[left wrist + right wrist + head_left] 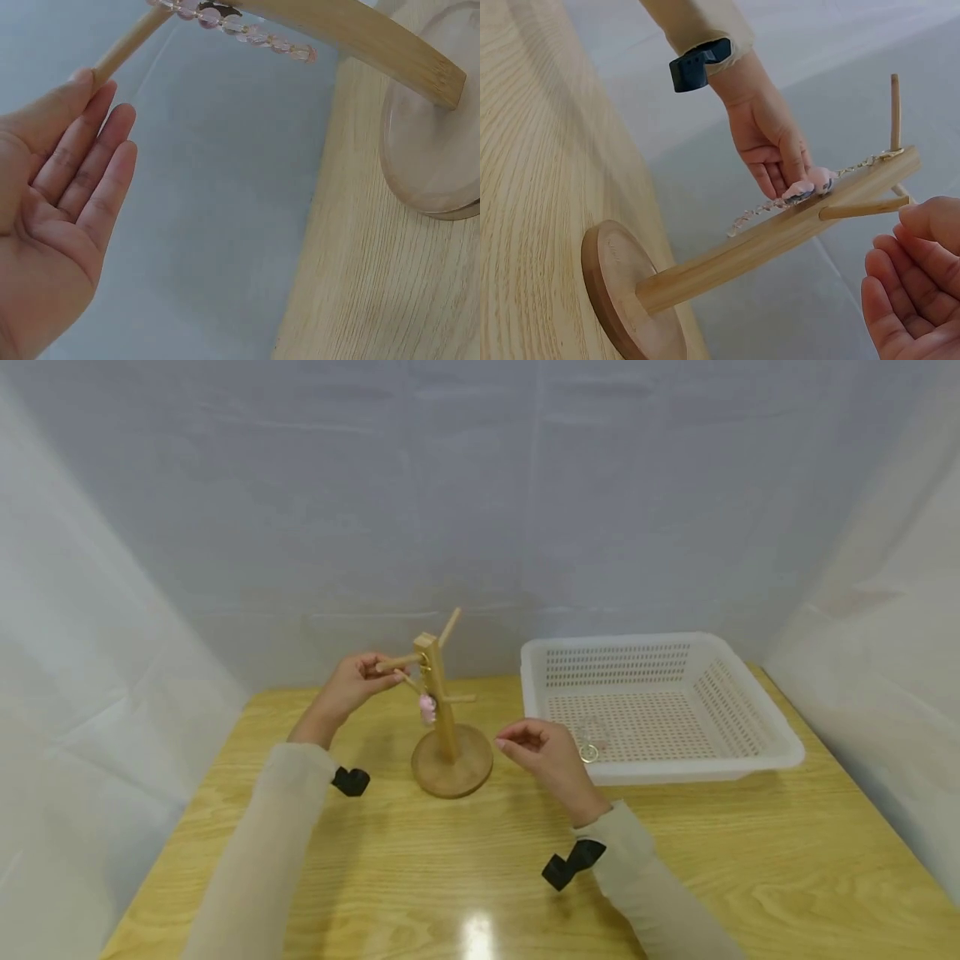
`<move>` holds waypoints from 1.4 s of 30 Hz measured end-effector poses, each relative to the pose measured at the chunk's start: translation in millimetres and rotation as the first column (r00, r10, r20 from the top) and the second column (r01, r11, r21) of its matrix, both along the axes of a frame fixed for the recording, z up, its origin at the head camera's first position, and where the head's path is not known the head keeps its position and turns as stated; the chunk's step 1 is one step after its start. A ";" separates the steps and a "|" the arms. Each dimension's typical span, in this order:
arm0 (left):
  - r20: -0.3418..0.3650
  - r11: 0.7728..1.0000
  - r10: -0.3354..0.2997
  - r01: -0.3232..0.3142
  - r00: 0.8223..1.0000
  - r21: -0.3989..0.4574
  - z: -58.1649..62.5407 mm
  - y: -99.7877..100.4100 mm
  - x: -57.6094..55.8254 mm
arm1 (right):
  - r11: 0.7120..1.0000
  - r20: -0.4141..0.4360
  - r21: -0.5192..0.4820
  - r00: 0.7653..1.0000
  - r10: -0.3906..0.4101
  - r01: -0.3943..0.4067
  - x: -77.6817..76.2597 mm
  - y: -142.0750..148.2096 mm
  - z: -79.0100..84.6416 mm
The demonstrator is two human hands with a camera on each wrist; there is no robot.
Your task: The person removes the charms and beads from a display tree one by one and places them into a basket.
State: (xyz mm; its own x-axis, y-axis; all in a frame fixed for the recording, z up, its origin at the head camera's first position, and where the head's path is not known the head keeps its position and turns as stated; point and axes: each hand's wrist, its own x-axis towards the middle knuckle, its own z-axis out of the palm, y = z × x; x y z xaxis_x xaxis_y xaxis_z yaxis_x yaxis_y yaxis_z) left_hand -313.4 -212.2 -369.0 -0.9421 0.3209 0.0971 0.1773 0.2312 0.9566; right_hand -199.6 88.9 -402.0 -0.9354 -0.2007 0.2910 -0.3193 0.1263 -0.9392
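Observation:
A wooden peg stand [439, 702] rises from a round base on the table. My left hand [352, 685] pinches the tip of one of its pegs [131, 46] between thumb and index finger, the other fingers relaxed. A bracelet of clear pinkish beads [255, 34] hangs on the stand, with a pink and dark lump [810, 187] by it and a chain [862, 164] running to an upper peg. My right hand [551, 764] is to the right of the stand, apart from it, fingers loosely bent with nothing visible in them.
A white perforated plastic basket [660, 770] stands right of my right hand. In its near left corner lie a gold-coloured ring-shaped piece [588, 752] and some clear beads [592, 727]. Pale sheets [480, 510] hang behind and beside the wooden table [420, 877].

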 end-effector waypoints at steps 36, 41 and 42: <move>-0.091 0.992 0.123 -0.122 0.988 0.017 -8.4 14.4 62.0 | 0.999 0.001 -0.006 0.999 -0.049 0.049 -8.2 -43.1 -3.8; -0.088 0.993 0.122 -0.121 0.989 0.014 -8.8 15.0 62.0 | 0.997 -0.008 -0.022 0.997 -0.072 0.071 -11.5 -51.6 -1.9; -0.083 0.993 0.121 -0.120 0.989 0.010 -8.7 15.1 62.1 | 0.997 0.001 -0.027 0.997 -0.074 0.074 -11.7 -53.0 -1.5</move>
State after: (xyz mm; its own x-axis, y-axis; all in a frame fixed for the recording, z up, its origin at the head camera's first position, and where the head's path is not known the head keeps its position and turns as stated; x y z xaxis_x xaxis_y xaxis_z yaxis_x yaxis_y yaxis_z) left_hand -251.3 -197.1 -377.7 -0.9624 0.2046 0.1786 0.2279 0.2507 0.9408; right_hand -211.3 35.9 -403.4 -0.9474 -0.1229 0.2957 -0.3103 0.1241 -0.9425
